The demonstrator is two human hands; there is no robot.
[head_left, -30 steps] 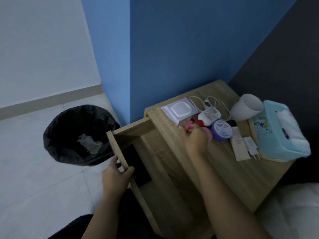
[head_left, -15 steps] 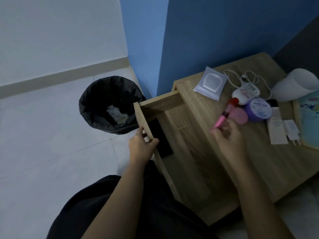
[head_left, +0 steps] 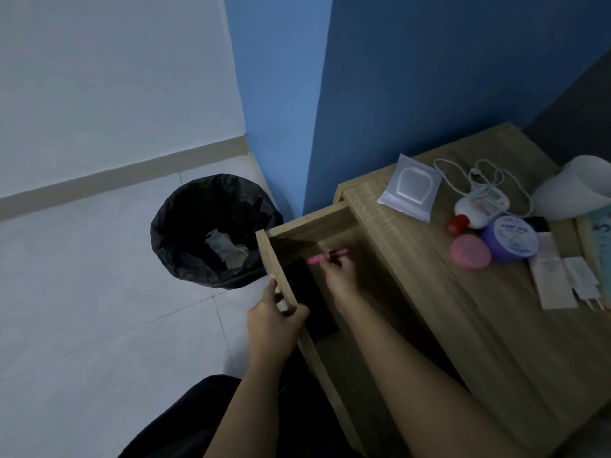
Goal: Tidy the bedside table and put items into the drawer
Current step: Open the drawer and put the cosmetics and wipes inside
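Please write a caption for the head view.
Right hand holds pink pen over open drawer; left hand grips its front.

The scene is dimly lit, with a cool bluish cast laid over everything. The pale floor and white wall at left are rendered brightest, though the source itself cannot be told. The inside of the drawer is sunk in deep shadow. Motion blur is seen on the right hand and the pink pen — their outlines are smeared. Straight lines are bent toward the frame edges by the wide lens, and the grain of the desk is softened.
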